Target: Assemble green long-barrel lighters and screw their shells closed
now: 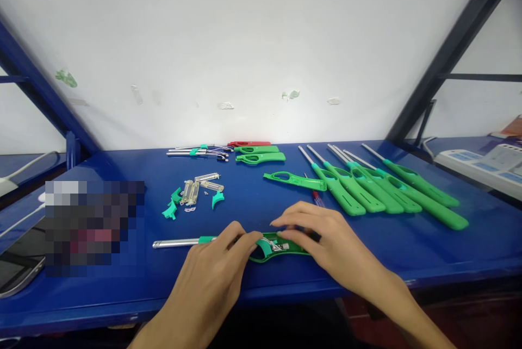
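An opened green lighter body [261, 256] with a silver tube [175, 243] lies near the table's front edge, its wires and a teal trigger piece exposed. My left hand [218, 267] is closed on the lighter's neck and trigger area. Over the handle end is my right hand [322, 235], thumb and fingers apart, its thumb by the handle's rim; nothing shows between them. Behind the hands lies a loose green half shell [296, 181], with a red-tipped screwdriver [317, 198] beside it, partly hidden by my right hand.
Several green lighters [379, 191] lie at the right. Clear fuel tanks [191, 191] and teal triggers [218, 199] are at centre left. Silver tubes [187, 152] and green shells [261, 158] rest near the wall. A phone [22, 256] and a pixelated area occupy the left.
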Action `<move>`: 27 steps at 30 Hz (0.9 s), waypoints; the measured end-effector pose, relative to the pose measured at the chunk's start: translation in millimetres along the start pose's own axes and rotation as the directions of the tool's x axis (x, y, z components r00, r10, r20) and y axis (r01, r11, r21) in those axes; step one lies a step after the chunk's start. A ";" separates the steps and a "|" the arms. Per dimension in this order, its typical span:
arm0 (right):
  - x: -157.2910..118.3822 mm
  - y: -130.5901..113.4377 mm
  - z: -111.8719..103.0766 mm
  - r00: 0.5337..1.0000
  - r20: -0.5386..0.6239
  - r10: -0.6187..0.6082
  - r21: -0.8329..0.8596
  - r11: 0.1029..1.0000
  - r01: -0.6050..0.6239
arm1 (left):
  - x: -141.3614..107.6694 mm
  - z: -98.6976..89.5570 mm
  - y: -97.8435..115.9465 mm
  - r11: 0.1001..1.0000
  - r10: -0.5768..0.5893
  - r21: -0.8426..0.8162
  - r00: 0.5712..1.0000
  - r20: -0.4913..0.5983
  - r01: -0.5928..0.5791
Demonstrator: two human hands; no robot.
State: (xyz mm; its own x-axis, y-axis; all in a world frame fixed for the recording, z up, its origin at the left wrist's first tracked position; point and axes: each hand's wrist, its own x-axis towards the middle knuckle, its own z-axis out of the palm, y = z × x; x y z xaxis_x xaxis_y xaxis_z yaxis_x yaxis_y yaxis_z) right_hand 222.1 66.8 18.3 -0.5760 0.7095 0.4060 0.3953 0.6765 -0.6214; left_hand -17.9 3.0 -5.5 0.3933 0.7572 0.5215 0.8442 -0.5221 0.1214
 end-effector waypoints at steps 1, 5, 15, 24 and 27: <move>1.4 1.4 0.1 1.000 0.022 -0.010 -0.041 0.999 0.011 | 0.1 0.1 0.0 1.000 0.000 0.001 1.000 -0.002 0.000; 8.5 2.8 -0.8 0.988 0.120 -0.099 -0.178 0.977 0.119 | 0.1 0.7 -0.8 1.000 0.005 -0.013 1.000 -0.018 -0.006; 10.4 -2.7 3.9 0.909 0.275 -0.313 -0.540 0.732 0.415 | 1.3 1.4 -0.8 1.000 0.008 -0.008 1.000 -0.019 -0.008; 8.5 1.0 5.8 0.935 0.227 -0.271 -0.518 0.780 0.352 | 2.9 -0.7 0.3 1.000 0.010 0.016 0.999 -0.046 -0.010; 9.1 1.7 6.0 0.952 0.188 -0.240 -0.472 0.828 0.302 | 3.4 -1.2 0.0 0.999 0.022 0.033 0.999 -0.044 -0.020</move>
State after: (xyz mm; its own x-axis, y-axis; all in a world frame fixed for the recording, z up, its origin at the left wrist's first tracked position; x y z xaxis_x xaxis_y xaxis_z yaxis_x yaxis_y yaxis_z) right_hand 213.3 73.2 16.9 -0.7780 0.4766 0.4093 0.4916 0.8675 -0.0756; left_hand -17.0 5.1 -2.7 0.3952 0.7277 0.5606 0.8475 -0.5242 0.0832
